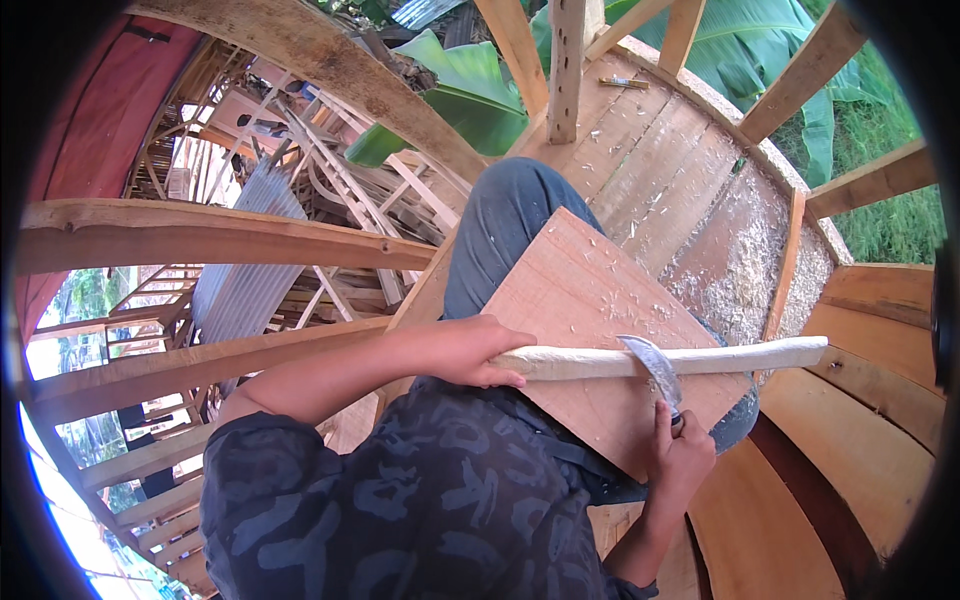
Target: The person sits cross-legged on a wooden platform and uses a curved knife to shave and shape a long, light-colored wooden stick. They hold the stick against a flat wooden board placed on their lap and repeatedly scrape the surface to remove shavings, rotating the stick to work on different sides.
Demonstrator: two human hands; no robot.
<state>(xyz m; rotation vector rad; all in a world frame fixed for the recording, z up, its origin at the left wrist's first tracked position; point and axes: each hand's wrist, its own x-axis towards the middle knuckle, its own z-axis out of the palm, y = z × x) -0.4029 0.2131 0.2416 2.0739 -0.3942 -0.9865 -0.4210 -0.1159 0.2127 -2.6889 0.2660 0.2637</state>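
Stick (740, 357) is lying across the board (585, 285), which is resting over the legs (500, 235); its right end is jutting past the board's edge. Left hand (488, 350) is gripping the stick's left end; right hand (685, 447) is clasping a curved knife (656, 368) by the handle, blade crossing the stick, contact unclear. Visible length is showing pale and bark-free, shavings (748, 268) are littering the floor (655, 175), so paring is probably well along; amount remaining: cannot tell
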